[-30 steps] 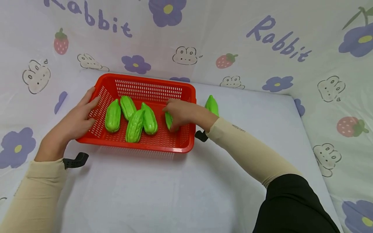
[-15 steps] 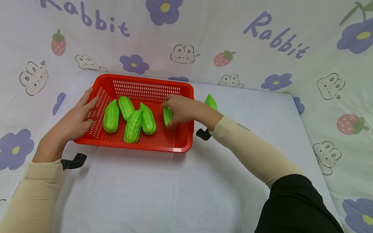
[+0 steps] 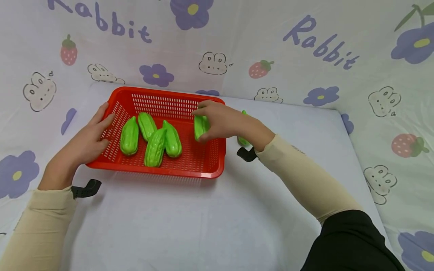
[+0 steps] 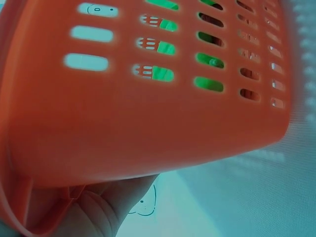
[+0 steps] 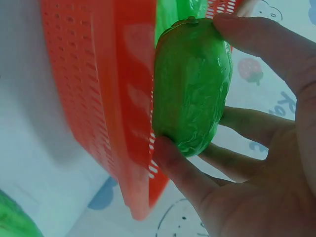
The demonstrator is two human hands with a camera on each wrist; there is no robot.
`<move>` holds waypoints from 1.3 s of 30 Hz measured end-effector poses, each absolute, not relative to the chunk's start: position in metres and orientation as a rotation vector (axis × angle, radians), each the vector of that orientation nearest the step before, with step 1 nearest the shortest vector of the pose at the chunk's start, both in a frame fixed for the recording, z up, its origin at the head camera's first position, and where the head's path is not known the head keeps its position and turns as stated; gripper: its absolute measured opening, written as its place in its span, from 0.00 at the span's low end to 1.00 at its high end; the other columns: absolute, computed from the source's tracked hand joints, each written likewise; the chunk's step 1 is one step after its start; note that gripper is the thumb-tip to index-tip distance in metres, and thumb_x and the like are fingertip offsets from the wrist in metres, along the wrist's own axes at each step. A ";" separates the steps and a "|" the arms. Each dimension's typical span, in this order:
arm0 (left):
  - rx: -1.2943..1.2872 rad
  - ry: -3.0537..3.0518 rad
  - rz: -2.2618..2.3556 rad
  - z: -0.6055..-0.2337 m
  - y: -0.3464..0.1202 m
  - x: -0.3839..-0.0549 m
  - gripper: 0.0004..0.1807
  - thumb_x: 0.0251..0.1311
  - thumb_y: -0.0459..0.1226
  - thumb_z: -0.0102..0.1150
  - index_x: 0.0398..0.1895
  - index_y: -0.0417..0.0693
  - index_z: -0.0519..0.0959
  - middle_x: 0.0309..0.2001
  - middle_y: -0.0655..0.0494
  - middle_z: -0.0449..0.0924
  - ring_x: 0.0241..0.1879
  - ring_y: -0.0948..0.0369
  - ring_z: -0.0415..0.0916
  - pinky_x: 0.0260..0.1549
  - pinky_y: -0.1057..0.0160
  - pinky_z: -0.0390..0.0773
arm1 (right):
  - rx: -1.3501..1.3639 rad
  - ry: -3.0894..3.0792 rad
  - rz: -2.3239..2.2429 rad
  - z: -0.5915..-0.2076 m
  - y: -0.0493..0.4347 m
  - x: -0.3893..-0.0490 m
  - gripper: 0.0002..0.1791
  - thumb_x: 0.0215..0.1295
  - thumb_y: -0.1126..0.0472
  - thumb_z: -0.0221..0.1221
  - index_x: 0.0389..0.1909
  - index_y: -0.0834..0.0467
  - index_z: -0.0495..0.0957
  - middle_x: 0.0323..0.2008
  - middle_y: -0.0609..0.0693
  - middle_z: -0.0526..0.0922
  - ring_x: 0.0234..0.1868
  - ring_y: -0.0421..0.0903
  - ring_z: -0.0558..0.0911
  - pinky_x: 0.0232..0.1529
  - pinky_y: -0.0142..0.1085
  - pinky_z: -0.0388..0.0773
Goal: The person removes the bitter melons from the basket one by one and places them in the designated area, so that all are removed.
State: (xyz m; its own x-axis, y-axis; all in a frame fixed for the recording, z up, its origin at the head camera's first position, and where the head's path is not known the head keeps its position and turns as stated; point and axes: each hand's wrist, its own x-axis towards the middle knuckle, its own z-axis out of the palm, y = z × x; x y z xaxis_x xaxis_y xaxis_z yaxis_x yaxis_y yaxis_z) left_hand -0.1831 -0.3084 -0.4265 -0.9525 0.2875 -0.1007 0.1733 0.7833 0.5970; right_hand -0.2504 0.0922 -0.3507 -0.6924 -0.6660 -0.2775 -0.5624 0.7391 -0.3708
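A red plastic basket (image 3: 166, 174) with slotted walls stands on the white table. My left hand (image 3: 89, 140) grips its left rim; the left wrist view shows the outside of the basket wall (image 4: 123, 118) close up. My right hand (image 3: 222, 122) holds a green bitter melon (image 3: 201, 127) between thumb and fingers at the right end of the basket. In the right wrist view this bitter melon (image 5: 192, 89) is up beside the basket's rim, fingertips around its sides. Several more bitter melons (image 3: 156, 147) lie in the basket's left and middle part.
Another bitter melon (image 3: 243, 141) lies on the table just right of the basket, partly hidden behind my right wrist. A white cloth (image 3: 244, 34) printed with rabbits, flowers and strawberries hangs behind the table. The white tabletop (image 3: 190, 222) stretches in front of the basket.
My right hand has risen and moved a little right with the bitter melon, off the basket's floor. The left hand stays at the rim, and the other bitter melons lie as before.
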 end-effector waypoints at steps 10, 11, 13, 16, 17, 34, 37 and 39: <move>0.372 2.785 0.908 -0.429 -0.309 -0.183 0.46 0.62 0.21 0.49 0.86 0.31 0.47 0.88 0.49 0.20 0.85 0.37 0.34 0.69 0.26 0.62 | -0.963 2.586 -0.423 -0.336 0.107 -0.253 0.47 0.62 0.45 0.75 0.79 0.58 0.72 0.80 0.58 0.65 0.78 0.57 0.65 0.71 0.49 0.74; 0.371 2.784 0.907 -0.429 -0.309 -0.183 0.46 0.62 0.21 0.49 0.86 0.31 0.47 0.88 0.49 0.20 0.85 0.37 0.34 0.69 0.26 0.62 | -0.960 2.588 -0.432 -0.335 0.108 -0.253 0.47 0.62 0.45 0.75 0.79 0.58 0.72 0.80 0.57 0.65 0.78 0.57 0.65 0.71 0.49 0.74; 0.369 2.781 0.909 -0.429 -0.309 -0.183 0.47 0.62 0.21 0.49 0.86 0.31 0.47 0.88 0.49 0.20 0.85 0.36 0.34 0.69 0.26 0.63 | -0.960 2.593 -0.440 -0.332 0.110 -0.253 0.47 0.62 0.45 0.74 0.79 0.58 0.72 0.79 0.57 0.65 0.77 0.57 0.66 0.70 0.48 0.74; 0.370 2.779 0.905 -0.429 -0.309 -0.183 0.46 0.63 0.21 0.49 0.86 0.31 0.47 0.88 0.49 0.20 0.85 0.36 0.34 0.70 0.27 0.62 | -0.947 2.602 -0.455 -0.328 0.115 -0.252 0.47 0.62 0.44 0.74 0.80 0.57 0.72 0.80 0.57 0.65 0.77 0.57 0.66 0.69 0.49 0.76; 0.369 2.779 0.904 -0.429 -0.309 -0.183 0.46 0.63 0.21 0.49 0.86 0.31 0.47 0.88 0.49 0.20 0.85 0.36 0.34 0.70 0.27 0.61 | -0.941 2.606 -0.462 -0.327 0.117 -0.252 0.47 0.62 0.44 0.74 0.80 0.56 0.72 0.80 0.57 0.64 0.78 0.57 0.65 0.69 0.49 0.76; 0.358 2.787 0.921 -0.426 -0.309 -0.185 0.46 0.62 0.21 0.49 0.86 0.31 0.48 0.88 0.50 0.20 0.85 0.37 0.35 0.69 0.26 0.62 | -0.861 2.648 -0.472 -0.315 0.145 -0.253 0.48 0.63 0.46 0.74 0.82 0.55 0.68 0.82 0.57 0.60 0.78 0.59 0.65 0.67 0.58 0.77; 0.360 2.784 0.931 -0.426 -0.310 -0.185 0.46 0.62 0.21 0.49 0.86 0.31 0.48 0.88 0.50 0.21 0.85 0.37 0.35 0.69 0.26 0.63 | -0.840 2.654 -0.462 -0.314 0.149 -0.252 0.48 0.63 0.47 0.74 0.82 0.55 0.68 0.83 0.57 0.60 0.78 0.59 0.65 0.66 0.58 0.79; 0.361 2.786 0.929 -0.427 -0.310 -0.185 0.46 0.63 0.21 0.49 0.86 0.31 0.49 0.89 0.51 0.21 0.85 0.37 0.35 0.69 0.27 0.62 | -0.828 2.659 -0.451 -0.314 0.153 -0.252 0.48 0.63 0.48 0.74 0.82 0.55 0.68 0.83 0.57 0.59 0.79 0.59 0.64 0.67 0.58 0.78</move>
State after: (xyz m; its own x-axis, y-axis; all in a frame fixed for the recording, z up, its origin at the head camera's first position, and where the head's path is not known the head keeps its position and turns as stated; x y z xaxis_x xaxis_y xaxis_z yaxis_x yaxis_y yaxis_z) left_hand -0.1849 -0.3097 -0.4266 -0.9539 0.2848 -0.0950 0.1707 0.7748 0.6087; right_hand -0.2518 0.1526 -0.3136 -0.7813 -0.5894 -0.2051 -0.4887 0.7822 -0.3863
